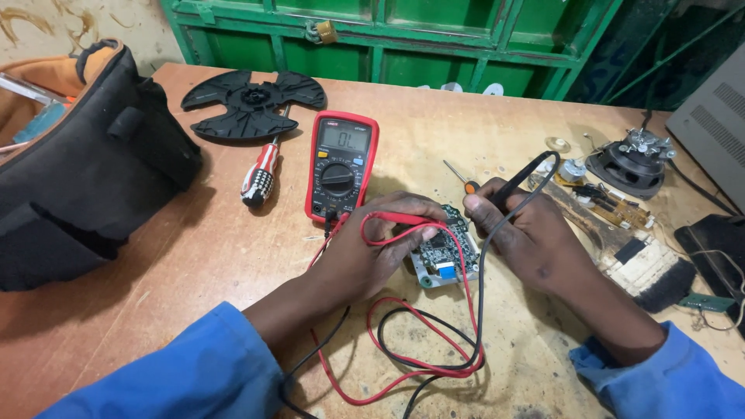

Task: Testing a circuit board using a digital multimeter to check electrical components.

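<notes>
**Two probes on a small circuit board**

The left hand (372,248) has its fingers curled tight around the red probe (403,219), pinching it so the tip lies across the circuit board (441,247). The right hand (528,237) is closed in a pen grip on the black probe (516,180), its point coming down at the board's upper edge.

The worktop is a scuffed wooden table (194,256) with green metal doors (403,35) behind it. A red meter (341,167) lies at 12 o'clock from the left hand, a striped screwdriver (260,177) at 10 o'clock, and a black fan blade (252,102) beyond that. A black bag (85,171) sits at 9 o'clock. Red and black leads (423,353) loop at 6 o'clock.

The board lies flat between the two hands, touching the left fingertips, at 9 o'clock from the right hand.
</notes>
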